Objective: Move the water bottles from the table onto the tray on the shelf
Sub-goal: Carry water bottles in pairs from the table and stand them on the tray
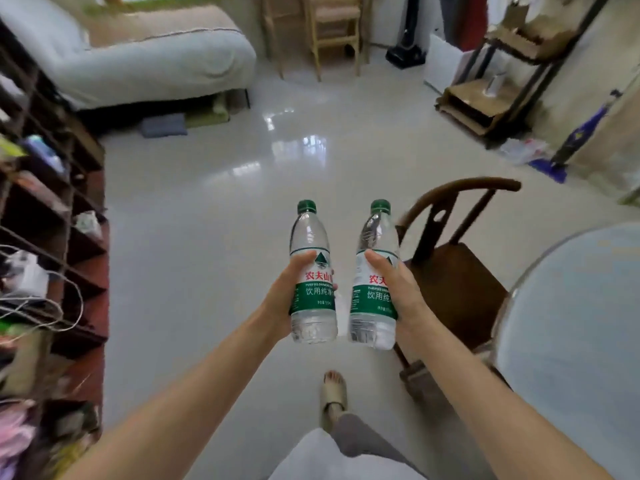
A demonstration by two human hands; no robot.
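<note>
Two water bottles are held upright in mid-air over the pale floor (207,237), one in each hand. The left bottle (311,271) is clamped in the left hand (287,292), the thumb laid across the label and the fingers wrapped behind. The right bottle (375,282) is clamped in the right hand (398,289) in the same way, its grip closed around the label. The bottles are just beside each other and apart, both green-capped and both clear of any surface. A dark wooden chair (460,271) is seen to the right of the right hand, and the rounded edge of a glass-topped bench (571,323) lies at the near right. A cluttered shelf (52,237) runs along the left; a tray cannot be made out in the blur there. A sandalled foot (334,393) is planted on the floor below the bottles.
</note>
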